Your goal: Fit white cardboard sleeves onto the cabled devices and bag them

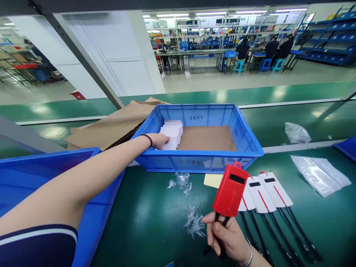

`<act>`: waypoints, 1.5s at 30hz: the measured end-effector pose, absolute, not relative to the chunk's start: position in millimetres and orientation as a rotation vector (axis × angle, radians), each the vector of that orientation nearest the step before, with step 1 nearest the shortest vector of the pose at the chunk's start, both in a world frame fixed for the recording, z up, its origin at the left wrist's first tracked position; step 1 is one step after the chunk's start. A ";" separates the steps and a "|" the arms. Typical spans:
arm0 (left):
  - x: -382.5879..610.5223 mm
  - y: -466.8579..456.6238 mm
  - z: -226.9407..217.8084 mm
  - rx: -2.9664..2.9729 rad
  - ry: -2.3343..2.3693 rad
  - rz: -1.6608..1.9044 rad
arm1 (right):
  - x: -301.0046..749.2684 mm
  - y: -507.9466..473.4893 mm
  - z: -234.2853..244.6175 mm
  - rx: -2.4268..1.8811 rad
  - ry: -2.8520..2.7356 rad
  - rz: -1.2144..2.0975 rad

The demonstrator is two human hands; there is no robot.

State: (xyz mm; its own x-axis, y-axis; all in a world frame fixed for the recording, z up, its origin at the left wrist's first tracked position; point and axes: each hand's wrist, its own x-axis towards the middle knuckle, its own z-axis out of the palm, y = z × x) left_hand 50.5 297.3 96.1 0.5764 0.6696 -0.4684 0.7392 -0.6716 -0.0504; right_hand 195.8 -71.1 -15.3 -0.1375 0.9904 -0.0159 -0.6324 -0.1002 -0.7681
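My left hand (159,140) reaches into a blue plastic bin (194,161) and rests, fingers curled, on a row of white cards (171,134) stacked at the bin's left side. My right hand (229,237) is closed around the black handle of a red flat device (230,190) with a dark slot, held upright above the green table. Just right of it lie three white tags with red stripes on black sticks (264,193), side by side.
A second blue bin (91,207) sits at the near left. Brown cardboard (111,126) lies behind the bin. Small clear plastic scraps (191,220) litter the table. Clear bags (317,172) lie at right. Seated people work at far benches.
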 end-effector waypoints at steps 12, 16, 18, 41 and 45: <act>31.2 295.0 116.2 2.387 1.311 -0.106 | 198.9 -76.9 -1.1 -0.542 -0.695 1.600; 14.2 248.8 149.9 2.084 1.078 0.673 | 201.6 -75.6 -1.1 -0.661 -0.760 1.479; 7.6 209.4 154.5 1.731 0.848 0.952 | 202.3 -74.4 -2.1 -0.728 -0.817 1.375; -38.8 26.8 67.6 1.674 0.758 0.174 | 180.8 -78.8 13.2 -1.091 -1.076 1.501; -35.7 27.6 63.6 1.742 0.719 0.136 | 172.9 -77.1 8.2 -1.253 -1.028 1.311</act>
State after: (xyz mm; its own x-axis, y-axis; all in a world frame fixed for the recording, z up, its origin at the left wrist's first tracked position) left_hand -35.7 27.6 63.6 0.8032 0.5290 -0.2739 0.3918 -0.1228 0.9118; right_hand 172.9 -77.1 8.2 0.0473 0.9898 -0.1344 -0.1056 -0.1288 -0.9860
